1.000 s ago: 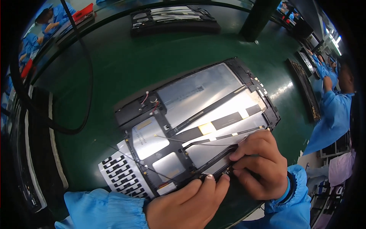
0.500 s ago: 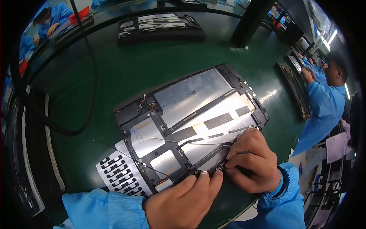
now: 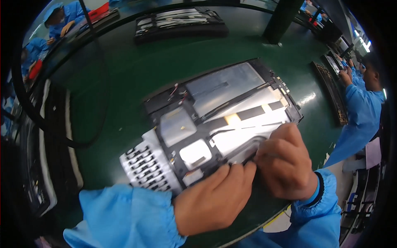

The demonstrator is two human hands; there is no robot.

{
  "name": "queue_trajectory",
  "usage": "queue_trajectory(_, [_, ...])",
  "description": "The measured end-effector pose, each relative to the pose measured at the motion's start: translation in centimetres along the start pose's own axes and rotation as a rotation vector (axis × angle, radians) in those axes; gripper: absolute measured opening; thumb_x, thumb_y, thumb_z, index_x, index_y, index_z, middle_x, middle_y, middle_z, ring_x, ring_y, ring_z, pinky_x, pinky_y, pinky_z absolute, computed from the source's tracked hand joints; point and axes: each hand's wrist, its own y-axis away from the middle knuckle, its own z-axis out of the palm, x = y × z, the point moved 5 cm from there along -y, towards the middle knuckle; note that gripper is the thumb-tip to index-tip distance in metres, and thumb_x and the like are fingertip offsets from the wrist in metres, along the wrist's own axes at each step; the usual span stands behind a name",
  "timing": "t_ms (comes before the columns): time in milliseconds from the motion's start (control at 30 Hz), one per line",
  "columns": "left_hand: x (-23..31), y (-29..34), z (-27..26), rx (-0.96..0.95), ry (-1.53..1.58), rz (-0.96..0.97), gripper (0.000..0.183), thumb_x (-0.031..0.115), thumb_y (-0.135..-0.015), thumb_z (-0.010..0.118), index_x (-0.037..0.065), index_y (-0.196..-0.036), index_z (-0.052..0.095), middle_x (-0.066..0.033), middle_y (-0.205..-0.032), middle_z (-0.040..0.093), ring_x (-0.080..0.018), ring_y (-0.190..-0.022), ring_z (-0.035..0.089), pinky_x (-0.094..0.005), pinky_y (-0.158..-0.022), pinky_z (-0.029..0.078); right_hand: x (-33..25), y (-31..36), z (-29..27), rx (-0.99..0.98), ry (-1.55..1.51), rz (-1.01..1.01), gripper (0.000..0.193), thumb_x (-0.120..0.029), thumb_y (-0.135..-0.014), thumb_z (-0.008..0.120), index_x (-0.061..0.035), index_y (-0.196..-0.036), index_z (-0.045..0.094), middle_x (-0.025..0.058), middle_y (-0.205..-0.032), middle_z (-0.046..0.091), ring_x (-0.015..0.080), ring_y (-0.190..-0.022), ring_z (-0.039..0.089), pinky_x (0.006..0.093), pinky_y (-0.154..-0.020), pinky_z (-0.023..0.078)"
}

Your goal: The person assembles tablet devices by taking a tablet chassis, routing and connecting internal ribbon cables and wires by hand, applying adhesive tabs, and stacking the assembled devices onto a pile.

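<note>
On the green table lies an opened tablet-like device (image 3: 231, 120), with silver battery or metal panels, black frame parts and thin cables. My left hand (image 3: 215, 198) rests along its near edge, fingers bent over the rim and thumb hidden. Just right of it, my right hand (image 3: 287, 165) is closed in a pinch at the same edge, beside a curved dark cable (image 3: 252, 144). Motion blur and the fingers hide what is in that pinch. A white sheet with rows of small black pieces (image 3: 144, 167) sticks out from under the device's left end.
A similar opened device on a black block (image 3: 180, 27) stands at the back, near a dark post (image 3: 281, 25). Dark panels (image 3: 47, 144) and a hanging black cable (image 3: 99, 82) are at left. A long dark tray (image 3: 331, 93) lies right, near a person in blue (image 3: 357, 111).
The whole view has shifted, so most things appear farther right and a little higher. Both hands stay at the device's near edge; my right fingers have curled tighter and are blurred.
</note>
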Motion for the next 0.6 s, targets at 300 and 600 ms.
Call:
queue_trajectory(300, [-1.5, 6.6, -6.8, -0.091, 0.278, -0.334, 0.035, 0.003, -0.064, 0.064, 0.003, -0.099, 0.061, -0.0134, -0.104, 0.055, -0.0288, -0.096, 0.052, -0.0352, -0.079, 0.043, -6.4, 1.7, 1.1, 0.053, -0.235, 0.281, 0.014, 0.005, -0.060, 0.061, 0.0005, -0.072, 0.056, 0.0117, -0.068, 0.053, 0.0247, -0.057, 0.053, 0.0314, -0.048, 0.043])
queue_trajectory(600, [-1.4, 9.5, -4.9, -0.064, 0.277, -0.379, 0.031, 0.003, -0.066, 0.065, 0.004, -0.098, 0.061, -0.0113, -0.101, 0.054, -0.0278, -0.091, 0.050, -0.0361, -0.079, 0.041, -12.2, -0.4, 6.6, -0.117, -0.128, 0.362, 0.012, 0.000, -0.063, 0.064, -0.0006, -0.070, 0.054, 0.0109, -0.064, 0.049, 0.0254, -0.052, 0.051, 0.0332, -0.047, 0.043])
